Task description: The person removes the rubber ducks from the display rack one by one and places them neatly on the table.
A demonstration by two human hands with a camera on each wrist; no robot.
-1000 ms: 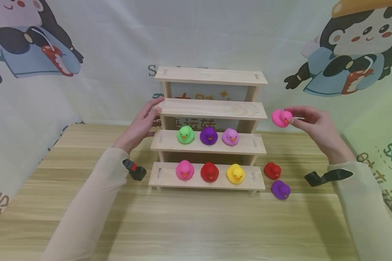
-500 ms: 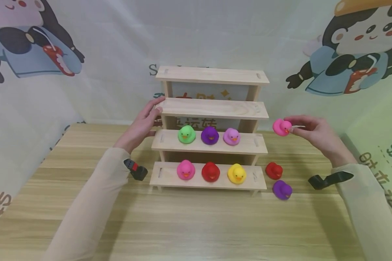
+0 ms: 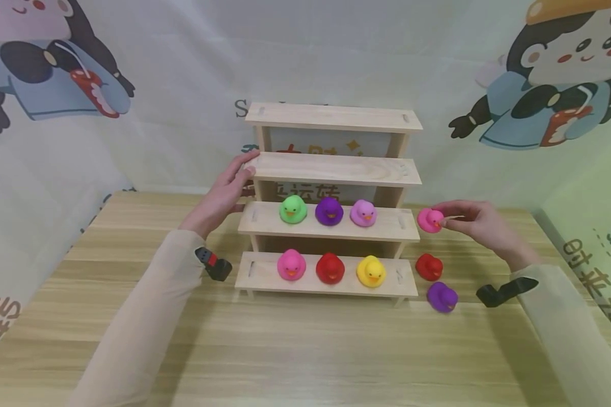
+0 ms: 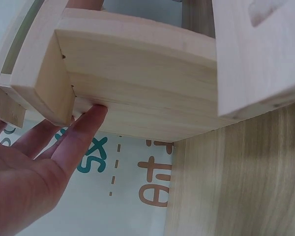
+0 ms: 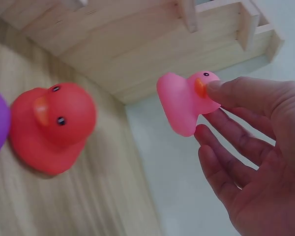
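Note:
My right hand pinches a bright pink rubber duck between thumb and fingers, just off the right end of a stepped wooden display shelf. In the right wrist view the thumb lies on the pink duck's beak side. My left hand holds the shelf's left end at the second step from the top; in the left wrist view its fingers reach behind the side panel. Below the pink duck, a red duck and a purple duck sit on the table.
A green duck, a purple duck and a light pink duck stand on the third step. The bottom step bears a pink duck, a red duck and a yellow duck. A printed cloth hangs behind.
My right hand has come down with the pink duck, from beside the second step to beside the third step, ending closer to the shelf. The left hand keeps its place on the shelf.

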